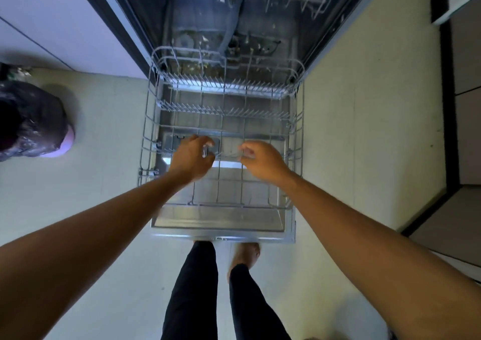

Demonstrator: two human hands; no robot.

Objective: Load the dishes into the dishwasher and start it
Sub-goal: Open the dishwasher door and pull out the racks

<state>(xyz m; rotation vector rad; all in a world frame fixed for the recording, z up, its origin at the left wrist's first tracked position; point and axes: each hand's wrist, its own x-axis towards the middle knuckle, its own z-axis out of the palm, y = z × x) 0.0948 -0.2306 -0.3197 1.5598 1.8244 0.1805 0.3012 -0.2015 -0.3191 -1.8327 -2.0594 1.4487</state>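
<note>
Grey wire lower rack (299, 141) out, empty; loading and start outstanding. Left hand (194, 157) fingers grip its wire; right hand (263, 161) grip unclear.

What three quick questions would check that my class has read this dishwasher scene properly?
1. True or false: the lower rack holds plates.
2. The dark bag lies: A, left of the dishwasher; B, in the rack; C, right of the dishwasher.
3. How many hands are over the rack?
Key: 1 false; 2 A; 3 two, the left hand and the right hand.
</note>
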